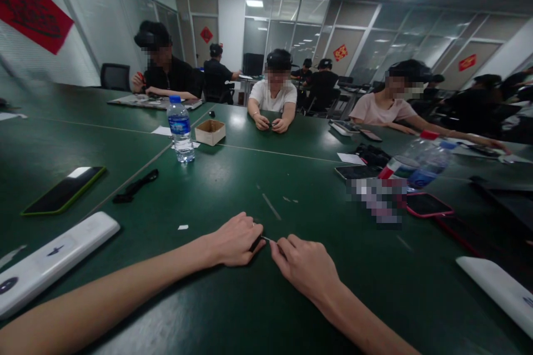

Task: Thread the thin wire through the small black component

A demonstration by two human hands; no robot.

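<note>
Above the green table [233, 299], my left hand [235, 238] is closed around a small dark object [256, 243], mostly hidden by the fingers. A thin, pale, rod-like piece [267, 239] bridges the short gap between my hands. Its far end meets the pinched thumb and fingers of my right hand [306, 266]. Whether the dark object and the pale piece are one thing, I cannot tell. Left of my left hand lies a small white scrap [183, 227].
A green-edged phone [64, 191], black cable [135, 186] and white device [58, 260] lie left. Ahead stand a water bottle [181, 130] and small box [210, 132]. Bottles [431, 163], a pink-edged phone [428, 204] and another white device [495, 288] are right. People sit across the table.
</note>
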